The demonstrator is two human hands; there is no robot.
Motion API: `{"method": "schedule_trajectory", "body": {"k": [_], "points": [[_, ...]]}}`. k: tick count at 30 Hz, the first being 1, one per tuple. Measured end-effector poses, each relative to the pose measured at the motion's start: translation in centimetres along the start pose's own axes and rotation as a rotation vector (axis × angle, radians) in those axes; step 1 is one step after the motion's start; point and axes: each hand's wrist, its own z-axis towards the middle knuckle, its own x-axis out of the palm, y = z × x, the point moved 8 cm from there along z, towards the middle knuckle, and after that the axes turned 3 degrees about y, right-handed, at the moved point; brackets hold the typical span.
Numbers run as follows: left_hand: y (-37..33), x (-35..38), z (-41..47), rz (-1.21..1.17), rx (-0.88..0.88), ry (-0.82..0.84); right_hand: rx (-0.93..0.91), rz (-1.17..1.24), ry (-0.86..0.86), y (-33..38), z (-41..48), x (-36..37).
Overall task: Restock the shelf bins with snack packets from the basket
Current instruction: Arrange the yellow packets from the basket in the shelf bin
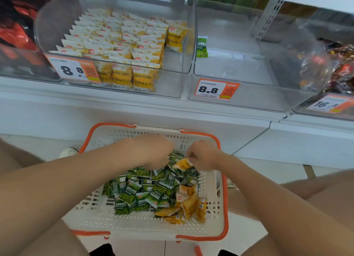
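Note:
A white basket with orange rim point(225, 188) sits on the floor below me, holding several green snack packets point(138, 194) and several yellow ones point(188, 206). My right hand point(204, 156) pinches a yellow packet point(182, 164) at the far end of the pile. My left hand point(153, 152) reaches down into the green packets beside it; its fingers are hidden. On the shelf above, the left clear bin point(183, 64) is packed with rows of yellow packets point(122, 45). The middle clear bin point(239, 68) holds a single green packet point(202, 47).
Price tags reading 8.8 point(216, 89) hang on the bin fronts. A bin of dark red and brown packets point(337, 68) stands at the right, red packets point(15, 31) at the far left. A white cabinet front point(134, 112) rises behind the basket. A shoe point(68, 152) rests on the floor.

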Motion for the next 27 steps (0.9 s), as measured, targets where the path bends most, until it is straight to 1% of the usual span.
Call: {"method": "schedule_trajectory", "body": {"k": [2, 6, 9, 11, 13, 15, 18, 21, 23, 25, 27], "points": [[0.9, -1.0, -0.6, -0.068, -0.021, -0.029, -0.05, 0.094, -0.091, 1.8, -0.9, -3.1], [2.6, -3.4, -1.9, -0.361, -0.014, -0.095, -0.153, 0.407, -0.261, 5.1, -2.8, -8.0], [3.9, -5.2, -3.0, -0.559, -0.015, -0.222, -0.197, 0.678, -0.449, 6.1, -4.2, -10.8], [4.5, -5.9, -4.0, -0.829, 0.006, -0.302, -0.217, 0.879, -0.555, 6.2, -5.0, -12.2], [5.3, -6.5, -4.9, -1.103, 0.015, -0.396, -0.232, 1.042, -0.579, 6.2, -5.4, -13.0], [6.1, -7.1, -5.7, -1.246, -0.002, -0.481, -0.257, 1.103, -0.579, 6.4, -5.5, -13.7], [6.5, -7.7, -6.3, -1.368, 0.015, -0.509, -0.253, 1.154, -0.654, 6.4, -5.9, -14.7], [6.6, -8.4, -7.0, -1.437, 0.017, -0.563, -0.207, 1.311, -0.697, 6.2, -5.9, -14.5], [6.8, -8.7, -7.0, -1.528, 0.027, -0.586, -0.188, 1.399, -0.73, 6.3, -6.0, -14.5], [7.1, -8.7, -6.9, -1.611, 0.015, -0.595, -0.196, 1.395, -0.777, 6.4, -6.5, -15.0], [7.4, -8.6, -6.9, -1.638, -0.004, -0.63, -0.223, 1.331, -0.802, 6.6, -7.1, -15.8]]}}
